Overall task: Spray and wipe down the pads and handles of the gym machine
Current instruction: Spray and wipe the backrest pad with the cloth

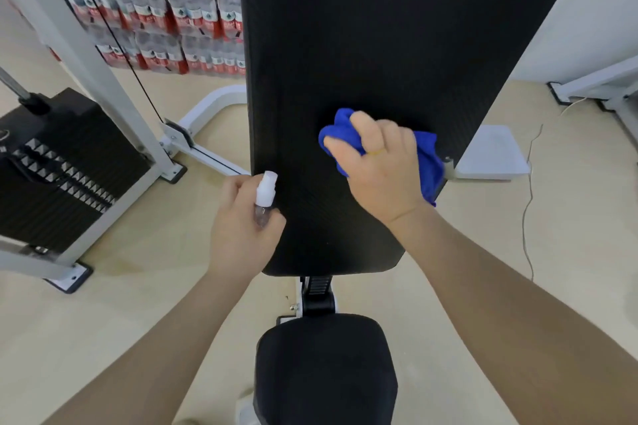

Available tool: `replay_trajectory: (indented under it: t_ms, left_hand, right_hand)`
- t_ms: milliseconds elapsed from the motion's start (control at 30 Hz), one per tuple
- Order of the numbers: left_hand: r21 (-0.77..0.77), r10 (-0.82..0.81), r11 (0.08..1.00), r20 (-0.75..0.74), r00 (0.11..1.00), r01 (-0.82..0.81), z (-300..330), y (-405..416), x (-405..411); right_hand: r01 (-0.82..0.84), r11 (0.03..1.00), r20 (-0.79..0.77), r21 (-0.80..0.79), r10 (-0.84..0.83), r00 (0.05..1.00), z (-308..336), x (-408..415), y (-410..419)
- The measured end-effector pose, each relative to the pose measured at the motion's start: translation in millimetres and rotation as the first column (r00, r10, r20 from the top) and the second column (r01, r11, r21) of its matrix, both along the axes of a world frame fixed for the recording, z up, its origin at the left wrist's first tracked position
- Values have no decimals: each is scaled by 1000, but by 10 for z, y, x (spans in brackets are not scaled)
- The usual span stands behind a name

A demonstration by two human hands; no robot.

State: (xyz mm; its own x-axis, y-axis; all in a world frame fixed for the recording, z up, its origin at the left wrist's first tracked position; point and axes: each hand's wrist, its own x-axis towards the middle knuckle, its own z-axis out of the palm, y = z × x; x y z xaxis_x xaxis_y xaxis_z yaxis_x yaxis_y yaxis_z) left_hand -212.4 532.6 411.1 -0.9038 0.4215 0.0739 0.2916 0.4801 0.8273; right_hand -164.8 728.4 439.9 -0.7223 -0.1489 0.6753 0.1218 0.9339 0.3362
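Note:
A long black back pad (362, 45) fills the middle of the head view, with a smaller black seat pad (324, 373) below it. My right hand (379, 169) grips a bunched blue cloth (428, 162) and holds it against the lower right part of the back pad. My left hand (241, 224) holds a small clear spray bottle (265, 193) with a white nozzle, upright at the pad's lower left edge.
A black weight stack (62, 166) in a white frame (103, 79) with a cable stands at the left. Stacked packs of bottled water (165, 7) line the back. A white footplate (493, 155) and a thin cord (528, 200) lie on the beige floor at the right.

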Motion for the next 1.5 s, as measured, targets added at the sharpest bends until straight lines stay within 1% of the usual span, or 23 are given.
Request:
replay_trajectory:
  t_ms: [133, 200, 233, 300, 367, 433, 500, 567, 600, 667, 700, 767, 833, 867, 933, 1033, 1100, 1167, 1233, 1300, 1400, 1433, 1500]
  left_hand:
    - [-46, -14, 999, -17, 1000, 13, 42, -20, 144]
    - [-113, -53, 992, -35, 998, 49, 56, -23, 238]
    - [-133, -86, 988, -53, 995, 78, 41, -17, 277]
    - [-138, -158, 980, -105, 982, 143, 40, 24, 352]
    - [-139, -216, 971, -149, 965, 196, 36, 100, 398]
    - [-152, -249, 963, -194, 949, 222, 23, 202, 412]
    - [-160, -265, 959, -220, 939, 233, 9, 296, 419]
    - [-184, -297, 949, -257, 920, 255, -10, 394, 467]
    - [-226, -330, 935, -283, 900, 272, -24, 410, 485]
    - [-327, -386, 903, -331, 861, 279, -71, 449, 572]
    - [-369, -392, 892, -345, 853, 261, -102, 469, 607]
    - [-422, -373, 881, -341, 863, 214, -141, 507, 663]
    - [-460, -361, 869, -340, 868, 181, -184, 538, 703]
    - [-480, -360, 861, -343, 867, 167, -203, 553, 723]
    - [-508, -362, 848, -351, 864, 149, -224, 580, 746]
    - [-541, -374, 829, -350, 859, 140, -253, 591, 747]
    - [-559, -383, 818, -354, 853, 135, -275, 588, 741]
    - [-564, -393, 813, -350, 851, 144, -274, 577, 742]
    - [-554, -401, 815, -331, 854, 167, -267, 555, 727]
    - [-530, -416, 822, -309, 856, 208, -253, 527, 697]
    - [-474, -430, 839, -274, 860, 269, -231, 493, 663]
    - [-453, -436, 845, -271, 858, 286, -219, 481, 660]
    - [-409, -444, 857, -278, 852, 313, -190, 430, 637]
  right_hand:
    - [-63, 998, 345, 9, 57, 937, -416, 475, 84]
    - [-106, 994, 445, 39, 78, 892, -395, 587, 149]
    - [-127, 989, 444, 80, 79, 893, -322, 571, 185]
    - [-91, 990, 260, 105, 61, 964, 10, 434, 297]
    - [11, 999, 22, 31, -11, 1000, 419, 253, 466]
    - [95, 995, -71, 2, -95, 993, 601, 168, 601]
    - [93, 995, -83, -34, -95, 992, 416, 244, 637]
    - [30, 1000, 45, 8, -31, 999, -34, 525, 628]
    - [-5, 998, 194, 56, -6, 981, -265, 682, 592]
    - [-57, 994, 460, 97, 7, 888, -505, 988, 564]
    - [-62, 994, 499, 92, 8, 867, -510, 1042, 583]
    - [-59, 994, 382, 91, 20, 924, -365, 953, 638]
    - [-10, 1000, 125, 16, 8, 992, -91, 736, 714]
    - [9, 1000, 34, -16, -9, 999, 18, 653, 786]
    - [44, 998, -56, -46, -46, 997, 62, 581, 898]
    - [77, 986, -61, -145, -86, 994, -223, 681, 863]
    - [56, 987, 62, -151, -47, 997, -499, 831, 753]
    - [-11, 997, 247, -82, 31, 968, -619, 974, 692]
    - [-63, 997, 306, -35, 71, 950, -522, 996, 729]
    - [6, 992, 170, -129, 16, 985, -232, 888, 769]
    - [142, 913, -69, -382, -181, 981, 159, 641, 834]
    - [149, 899, -106, -413, -210, 972, 171, 594, 817]
    - [142, 915, -101, -378, -193, 976, -26, 583, 697]
